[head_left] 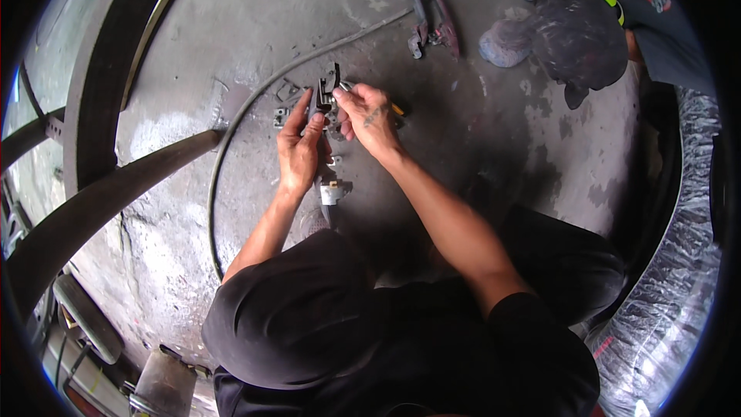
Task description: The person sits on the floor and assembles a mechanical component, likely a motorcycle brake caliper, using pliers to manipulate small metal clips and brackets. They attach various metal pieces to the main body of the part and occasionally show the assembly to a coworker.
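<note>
Crouching over a stained concrete floor [494, 131], the person works at the centre of the frame with both hands raised just above it. Left hand [299, 148]: fingers closed, pinching the lower end of a small black metal part [329, 89] that stands roughly upright. Right hand [369, 116]: closed around a slim tool with a yellow handle [397, 109], its silvery tip meeting the black part; hands nearly touching each other. On the floor directly below the hands lie a few small loose metal pieces [281, 116] and a small grey cylindrical piece [332, 193]. A grey hose [231, 127] curves from the upper centre down the left of the hands. A dark reddish curved part [440, 11] lies at the upper centre. Upper right: another person [587, 31] crouches, well apart from the hands.
</note>
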Available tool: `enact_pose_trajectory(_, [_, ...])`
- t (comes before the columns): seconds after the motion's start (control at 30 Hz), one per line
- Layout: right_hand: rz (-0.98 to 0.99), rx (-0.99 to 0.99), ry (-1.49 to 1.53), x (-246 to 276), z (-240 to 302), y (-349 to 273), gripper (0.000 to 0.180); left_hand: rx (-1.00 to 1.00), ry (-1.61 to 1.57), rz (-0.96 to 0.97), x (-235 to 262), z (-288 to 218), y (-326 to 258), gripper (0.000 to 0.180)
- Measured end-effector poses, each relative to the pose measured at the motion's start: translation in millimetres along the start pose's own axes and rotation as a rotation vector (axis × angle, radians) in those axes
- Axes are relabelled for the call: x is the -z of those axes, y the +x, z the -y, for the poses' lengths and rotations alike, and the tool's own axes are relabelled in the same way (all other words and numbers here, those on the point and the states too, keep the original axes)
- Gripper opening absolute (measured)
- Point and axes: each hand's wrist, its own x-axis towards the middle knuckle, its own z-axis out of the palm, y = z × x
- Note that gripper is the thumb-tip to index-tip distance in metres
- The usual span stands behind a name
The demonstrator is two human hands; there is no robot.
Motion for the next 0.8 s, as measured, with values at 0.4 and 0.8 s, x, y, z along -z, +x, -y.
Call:
enact_pose_trajectory(0.4, [-0.08, 0.125, 0.036, -9, 2, -2, 0.019, -0.013, 0.026, -0.023, 1, 3, 1, 0.052])
enact_pose_trajectory(0.8, [-0.029, 0.188, 0.107, -8, -11, 3, 0.02, -0.02, 0.03, -0.041, 0, 1, 2, 0.051])
